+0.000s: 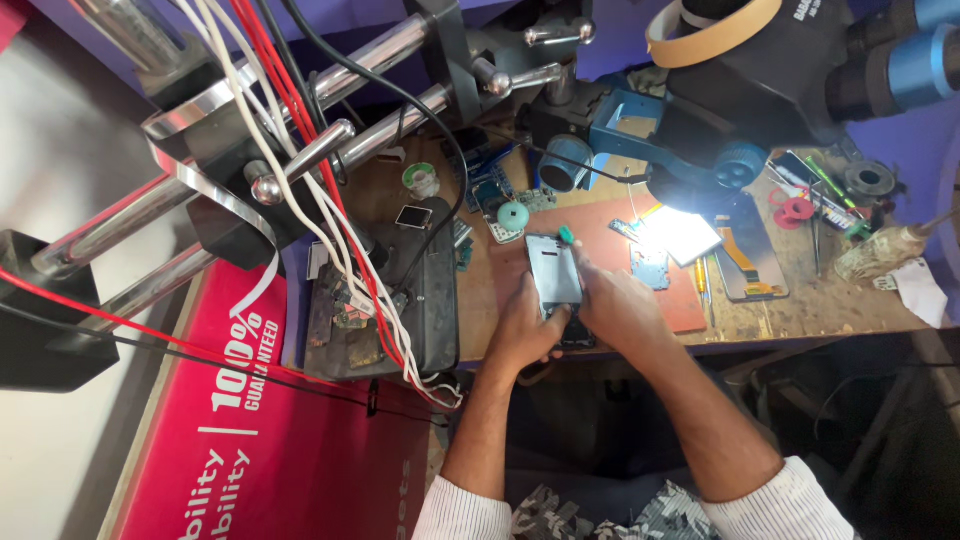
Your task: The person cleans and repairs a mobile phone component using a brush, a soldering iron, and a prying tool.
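At the near edge, bottom of view: two forearms in white ribbed cuffs, reaching up over dark lap w/ patterned cloth. Left hand curled round the lower left side of a phone, fingers tucked under, thumb on the edge. Right hand closed over the phone's lower right, fingers bent across it, pinching a small green pick at the upper right corner. Phone held tilted, just above the front edge of the tabletop, pale back facing up, dark part under the hands; can't tell if lifted clear or resting.

Left of hands: black tray w/ small parts & scraps, white and red wires draped across it. Further left, red printed board leaning below the tabletop.

Under and just past the phone: red-brown work mat. On it, near right hand, small circuit board and a bright lit patch under the lamp. Right of that, dark flat phone part w/ orange strip, tweezers, bits of tools, crumpled white tissue at far right.

Beyond phone: teal round disc, blue boards, small roll.

Farthest: black microscope head w/ blue eyepieces overhanging the mat, chrome rods and clamp arm running upper left.
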